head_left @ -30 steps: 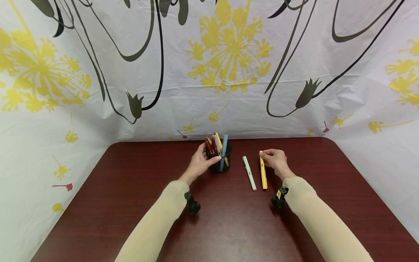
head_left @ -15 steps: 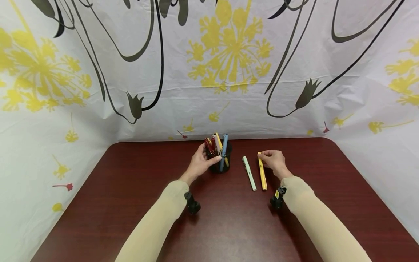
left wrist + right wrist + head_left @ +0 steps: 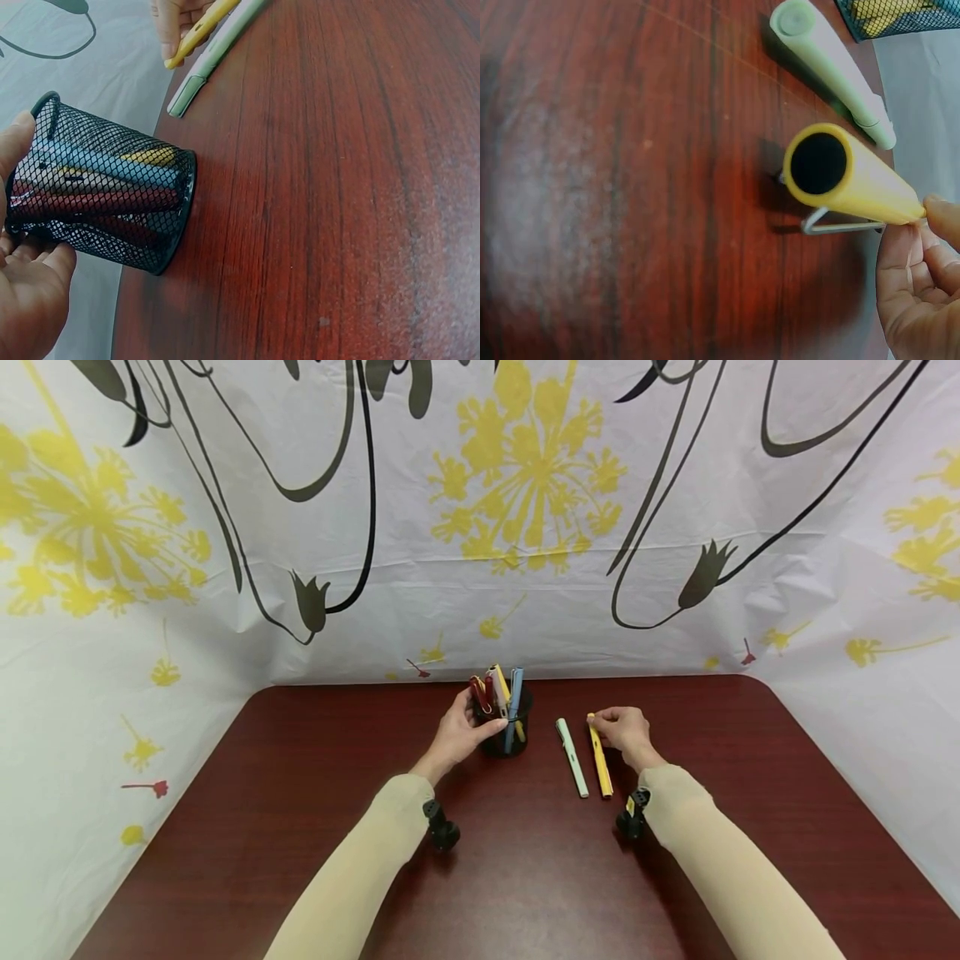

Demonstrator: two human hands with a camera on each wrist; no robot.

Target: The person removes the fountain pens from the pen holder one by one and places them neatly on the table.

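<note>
My left hand (image 3: 457, 733) grips a black mesh pen cup (image 3: 97, 187) by its upper part, thumb on one side and fingers on the other. Red, blue, white and yellow pens stand inside it. To the right, my right hand (image 3: 628, 731) pinches the far end of a yellow pen (image 3: 601, 767) between thumb and fingers. In the right wrist view, the pen's near end shows a black round face and a metal clip beside the tabletop. A pale green pen (image 3: 572, 758) lies on the table between the cup and the yellow pen.
The dark red-brown table (image 3: 525, 877) ends just behind the cup. Beyond it hangs a white curtain (image 3: 420, 577) with yellow flowers and dark stems. A small black camera (image 3: 441, 827) sits on the left wrist, another black camera (image 3: 632, 815) on the right.
My right hand has shifted slightly left and nearer, swinging the far end of the yellow pen leftward. The left hand and pen cup have stayed put.
</note>
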